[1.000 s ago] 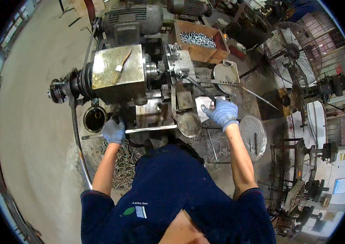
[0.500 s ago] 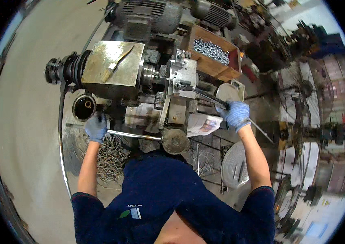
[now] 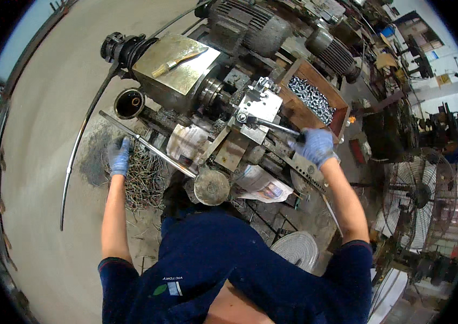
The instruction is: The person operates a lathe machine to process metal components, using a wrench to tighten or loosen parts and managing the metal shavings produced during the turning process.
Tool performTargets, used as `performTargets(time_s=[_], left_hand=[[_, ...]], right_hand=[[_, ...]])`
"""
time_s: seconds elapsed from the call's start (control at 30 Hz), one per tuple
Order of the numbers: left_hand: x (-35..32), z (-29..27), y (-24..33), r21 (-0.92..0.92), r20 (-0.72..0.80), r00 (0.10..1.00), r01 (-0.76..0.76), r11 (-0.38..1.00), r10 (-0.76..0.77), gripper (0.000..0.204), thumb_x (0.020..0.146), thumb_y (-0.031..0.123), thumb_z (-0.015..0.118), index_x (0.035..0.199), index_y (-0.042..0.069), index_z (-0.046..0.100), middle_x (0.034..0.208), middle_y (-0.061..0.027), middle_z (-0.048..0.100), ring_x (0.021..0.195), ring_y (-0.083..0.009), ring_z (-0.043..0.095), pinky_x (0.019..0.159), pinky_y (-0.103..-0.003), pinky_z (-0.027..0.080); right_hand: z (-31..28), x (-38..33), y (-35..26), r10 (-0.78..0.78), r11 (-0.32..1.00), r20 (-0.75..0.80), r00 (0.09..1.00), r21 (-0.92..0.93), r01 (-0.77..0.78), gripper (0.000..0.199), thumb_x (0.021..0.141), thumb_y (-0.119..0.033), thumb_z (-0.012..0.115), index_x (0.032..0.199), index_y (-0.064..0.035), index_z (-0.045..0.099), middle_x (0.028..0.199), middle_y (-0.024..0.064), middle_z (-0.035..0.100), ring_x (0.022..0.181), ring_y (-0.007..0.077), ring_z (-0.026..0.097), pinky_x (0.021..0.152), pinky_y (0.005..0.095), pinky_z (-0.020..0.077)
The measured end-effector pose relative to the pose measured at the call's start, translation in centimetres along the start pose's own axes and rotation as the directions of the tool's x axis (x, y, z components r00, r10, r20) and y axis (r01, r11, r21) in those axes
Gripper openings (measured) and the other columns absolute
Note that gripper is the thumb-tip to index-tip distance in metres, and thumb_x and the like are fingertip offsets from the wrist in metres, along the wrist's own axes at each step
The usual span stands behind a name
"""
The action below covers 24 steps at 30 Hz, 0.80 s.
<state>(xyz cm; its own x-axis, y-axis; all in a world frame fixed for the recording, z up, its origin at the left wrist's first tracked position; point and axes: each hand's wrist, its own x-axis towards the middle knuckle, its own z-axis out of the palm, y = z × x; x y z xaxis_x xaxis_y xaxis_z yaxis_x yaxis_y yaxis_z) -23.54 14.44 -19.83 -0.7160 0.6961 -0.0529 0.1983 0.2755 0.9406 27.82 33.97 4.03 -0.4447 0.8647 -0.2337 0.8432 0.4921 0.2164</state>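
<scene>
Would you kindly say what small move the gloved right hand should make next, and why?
Probably swing the long steel lever steadily on: the blue-gloved right hand already grips its end, while the left hand rests by the slanted grey metal bar.

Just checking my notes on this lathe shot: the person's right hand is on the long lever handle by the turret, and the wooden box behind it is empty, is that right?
Not quite. The right hand does grip the long lever handle, but the wooden box behind it is not empty: the head view shows it holding a heap of small shiny metal parts.
</scene>
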Motion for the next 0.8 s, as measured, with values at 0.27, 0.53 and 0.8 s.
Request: performTargets(time_s=[0.27, 0.53, 0.8], left_hand=[[2.0, 6.7, 0.2, -0.315, 0.111, 0.887, 0.46, 0.83, -0.449, 0.032, 0.085, 0.035, 0.055, 0.075, 0.005, 0.062, 0.069, -0.0068, 0.06, 0.059, -0.0154, 0.054, 0.054, -0.031, 0.043], [3.5, 11.4, 0.5, 0.0, -0.201, 0.82, 0.547, 0.837, -0.536, 0.042, 0.077, 0.027, 0.055, 0.098, -0.008, 0.06, 0.099, -0.0179, 0.064, 0.08, -0.0281, 0.062, 0.069, -0.036, 0.046], [4.3, 11.9, 2.4, -0.072, -0.239, 0.817, 0.523, 0.849, -0.524, 0.037, 0.071, 0.019, 0.058, 0.097, -0.007, 0.058, 0.096, -0.0225, 0.064, 0.08, -0.0312, 0.063, 0.072, -0.041, 0.048]], right_hand=[[-0.5, -1.8, -0.7, 0.191, 0.978, 0.042, 0.981, 0.081, -0.194, 0.05, 0.071, -0.058, 0.058, 0.085, -0.0111, 0.068, 0.079, 0.0134, 0.066, 0.076, 0.03, 0.063, 0.07, 0.0416, 0.0491], [-1.0, -1.8, -1.6, 0.393, 0.919, 0.115, 0.912, -0.014, -0.394, 0.048, 0.07, -0.053, 0.06, 0.088, -0.0085, 0.07, 0.091, 0.0156, 0.066, 0.085, 0.0296, 0.064, 0.078, 0.0389, 0.0504], [-1.7, -5.1, -7.6, 0.612, 0.787, 0.09, 0.786, 0.034, -0.616, 0.043, 0.068, -0.038, 0.064, 0.095, -0.0053, 0.067, 0.101, 0.0174, 0.064, 0.092, 0.031, 0.063, 0.081, 0.0383, 0.0492]])
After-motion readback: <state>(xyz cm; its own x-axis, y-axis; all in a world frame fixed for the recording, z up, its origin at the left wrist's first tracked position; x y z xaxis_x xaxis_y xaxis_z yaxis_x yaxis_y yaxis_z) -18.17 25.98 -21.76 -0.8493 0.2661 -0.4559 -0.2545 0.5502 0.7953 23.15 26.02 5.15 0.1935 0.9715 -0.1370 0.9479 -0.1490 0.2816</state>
